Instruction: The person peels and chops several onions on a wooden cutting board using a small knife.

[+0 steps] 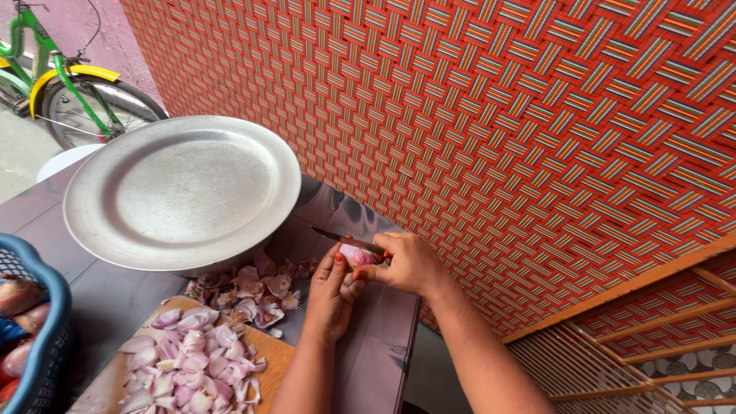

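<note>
— While we look down at the near edge of the dark bench (100, 299), what lies closest to us?

— We see a light wooden chopping board (272, 356) heaped with sliced pale purple shallot pieces (188, 368), and at the far left the rim of a blue plastic basket (42, 337) with whole unpeeled bulbs inside. Just beyond the board lies a scatter of papery pink shallot skins (257, 295).

— And our hands?

— Our left hand (333, 295) is curled closed around a small peeled pink shallot (356, 254), pinching it between thumb and fingertips above the bench edge. Our right hand (410, 264) is wrapped shut on the handle of a small dark-bladed knife (337, 236), its blade lying across the top of the shallot and pointing left.

— How do we judge this cut is done well?

— We would keep the left fingertips behind the edge, take shallow strokes with the blade, and turn the bulb rather than the knife.

— How does the shallot look?

— Glossy, pale pink and skinless where it shows; most of it is hidden by our fingers.

— And farther off?

— A wide round dull-grey metal tray (184, 192) sits over a pot, a red woven patterned mat (498, 115) stands behind, and a green and yellow bicycle (69, 84) is at top left.
</note>
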